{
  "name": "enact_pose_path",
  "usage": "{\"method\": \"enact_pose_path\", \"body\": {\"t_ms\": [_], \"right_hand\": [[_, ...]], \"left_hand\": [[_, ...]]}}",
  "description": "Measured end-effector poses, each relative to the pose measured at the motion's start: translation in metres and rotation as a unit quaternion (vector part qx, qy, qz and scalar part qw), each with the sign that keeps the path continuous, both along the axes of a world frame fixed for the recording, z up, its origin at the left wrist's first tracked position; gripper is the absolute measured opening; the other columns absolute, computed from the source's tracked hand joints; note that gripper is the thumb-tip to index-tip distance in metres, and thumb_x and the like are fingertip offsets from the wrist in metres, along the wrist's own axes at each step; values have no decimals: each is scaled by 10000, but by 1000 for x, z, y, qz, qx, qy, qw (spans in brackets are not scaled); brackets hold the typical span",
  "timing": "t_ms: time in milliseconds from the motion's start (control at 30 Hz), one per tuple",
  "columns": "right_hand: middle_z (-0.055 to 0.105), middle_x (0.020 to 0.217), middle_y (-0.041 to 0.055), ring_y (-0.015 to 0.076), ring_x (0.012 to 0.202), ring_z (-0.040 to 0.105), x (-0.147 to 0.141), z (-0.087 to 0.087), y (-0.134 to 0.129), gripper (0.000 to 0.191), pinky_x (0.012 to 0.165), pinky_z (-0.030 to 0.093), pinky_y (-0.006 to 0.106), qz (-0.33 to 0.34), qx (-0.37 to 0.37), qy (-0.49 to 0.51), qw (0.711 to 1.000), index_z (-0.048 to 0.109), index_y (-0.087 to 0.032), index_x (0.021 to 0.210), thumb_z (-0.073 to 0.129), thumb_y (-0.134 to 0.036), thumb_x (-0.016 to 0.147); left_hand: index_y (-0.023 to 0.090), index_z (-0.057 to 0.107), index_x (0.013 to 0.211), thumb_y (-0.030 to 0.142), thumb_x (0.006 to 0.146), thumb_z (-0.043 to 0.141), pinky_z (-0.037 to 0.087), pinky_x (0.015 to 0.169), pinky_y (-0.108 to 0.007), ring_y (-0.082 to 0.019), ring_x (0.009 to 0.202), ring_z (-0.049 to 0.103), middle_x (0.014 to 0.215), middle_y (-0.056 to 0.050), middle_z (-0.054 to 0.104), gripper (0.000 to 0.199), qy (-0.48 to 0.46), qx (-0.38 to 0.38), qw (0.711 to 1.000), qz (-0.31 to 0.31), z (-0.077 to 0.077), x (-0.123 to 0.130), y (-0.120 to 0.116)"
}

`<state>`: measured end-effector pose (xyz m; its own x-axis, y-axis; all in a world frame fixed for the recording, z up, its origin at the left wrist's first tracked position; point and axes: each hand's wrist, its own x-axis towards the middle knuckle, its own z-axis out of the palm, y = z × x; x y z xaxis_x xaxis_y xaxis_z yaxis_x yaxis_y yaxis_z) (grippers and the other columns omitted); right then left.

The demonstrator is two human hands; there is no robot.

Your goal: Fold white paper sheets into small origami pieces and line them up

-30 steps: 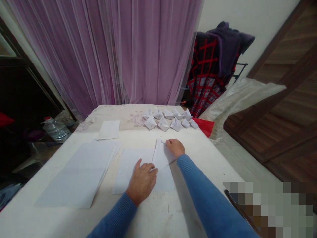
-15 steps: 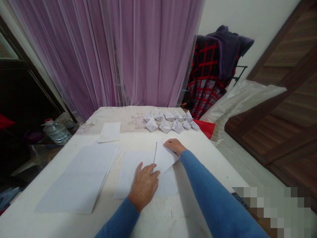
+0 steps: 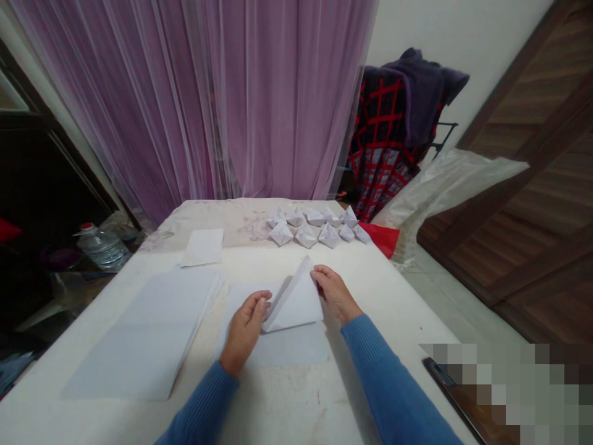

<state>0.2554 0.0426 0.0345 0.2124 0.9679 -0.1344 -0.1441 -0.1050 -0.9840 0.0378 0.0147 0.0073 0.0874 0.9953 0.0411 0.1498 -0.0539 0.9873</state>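
A folded white paper (image 3: 296,303) is raised a little above a flat white sheet (image 3: 287,349), its long folded edge slanting from lower left to upper right. My right hand (image 3: 336,293) pinches its right side between thumb and fingers. At its lower left corner, my left hand (image 3: 248,324) has its thumb and fingers closed around the edge; the fingertips are partly hidden. Several small folded paper shapes (image 3: 306,235) stand in two rows at the back of the table.
On the left of the white table (image 3: 370,266) lies a stack of large white sheets (image 3: 143,334), with smaller papers (image 3: 204,247) behind it. A dark flat device (image 3: 445,389) is at the right edge. A water bottle (image 3: 102,247) stands beyond the left edge.
The folded paper has turned and lifted, its folded edge now slanting. My left hand went from spread on the paper to closed at its corner. My right hand still grips the right side.
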Motion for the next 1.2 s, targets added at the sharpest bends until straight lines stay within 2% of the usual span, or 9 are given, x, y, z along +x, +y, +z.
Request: {"method": "enact_pose_path", "body": {"t_ms": [100, 233, 500, 700, 800, 867, 967, 1100, 1200], "right_hand": [[471, 574, -75, 93, 526, 400, -7, -12, -11, 276, 510, 316, 216, -23, 10, 39, 999, 537, -215, 714, 694, -408, 593], [471, 556, -82, 93, 505, 389, -10, -22, -17, 304, 488, 288, 216, -34, 9, 75, 997, 542, -216, 721, 732, -406, 580], [509, 580, -80, 84, 527, 415, -18, -20, -20, 317, 509, 322, 200, -20, 12, 169, 985, 578, -205, 711, 801, -359, 546], [494, 571, -68, 94, 512, 409, -19, -28, -19, 285, 482, 317, 215, -44, 54, 116, 991, 586, -204, 727, 768, -389, 610], [534, 638, -47, 111, 567, 464, -12, -20, -19, 253, 529, 376, 234, -130, 119, 47, 983, 597, -202, 774, 719, -404, 682], [586, 742, -29, 134, 693, 537, -6, -8, -22, 220, 649, 440, 257, -186, 170, 9, 968, 597, -210, 815, 695, -383, 721], [655, 920, 24, 186, 906, 606, -4, 7, -30, 71, 828, 474, 348, -231, 322, -185, 899, 609, -219, 882, 607, -267, 830], [686, 942, 35, 189, 911, 621, -22, 0, -41, 120, 836, 478, 371, -130, 428, -417, 792, 630, -240, 914, 568, -153, 861], [694, 937, 38, 186, 891, 618, -40, -15, -47, 140, 797, 475, 357, -55, 439, -491, 750, 644, -242, 923, 532, -165, 893]], "left_hand": [[179, 647, 1029, 569, 777, 580, 539, 814, -352, -216, 924, 675, 1098, -98, 705, 469, -37, -59, 997, -36, 5, 0, 0], [183, 660, 1002, 495, 738, 636, 522, 810, -325, -209, 916, 665, 983, -66, 729, 410, -6, -40, 998, -50, 7, 1, -1], [185, 689, 941, 478, 763, 602, 520, 822, -322, -209, 905, 661, 930, -51, 731, 354, 12, -36, 996, -82, 10, 1, -1], [180, 697, 983, 479, 799, 581, 516, 815, -312, -208, 884, 659, 912, -44, 730, 370, 55, -24, 990, -130, 12, -2, -4], [177, 667, 1080, 493, 781, 603, 504, 893, -342, -230, 995, 653, 1047, -75, 717, 440, 51, 7, 996, -74, 8, -5, -2], [176, 642, 1132, 498, 750, 635, 462, 981, -373, -246, 1104, 616, 1177, -102, 673, 500, 49, 38, 998, 6, 4, -6, 1], [169, 641, 1104, 522, 725, 653, 453, 997, -393, -243, 1094, 620, 1171, -125, 674, 518, 34, 47, 997, 58, 0, -6, 4], [159, 642, 1068, 592, 721, 633, 549, 797, -364, -222, 889, 682, 1020, -126, 725, 554, -20, -33, 999, 4, 3, -2, 1], [147, 651, 1056, 618, 725, 623, 549, 614, -293, -189, 743, 680, 918, -101, 730, 577, -29, -93, 995, -35, 9, 0, -3]]}}
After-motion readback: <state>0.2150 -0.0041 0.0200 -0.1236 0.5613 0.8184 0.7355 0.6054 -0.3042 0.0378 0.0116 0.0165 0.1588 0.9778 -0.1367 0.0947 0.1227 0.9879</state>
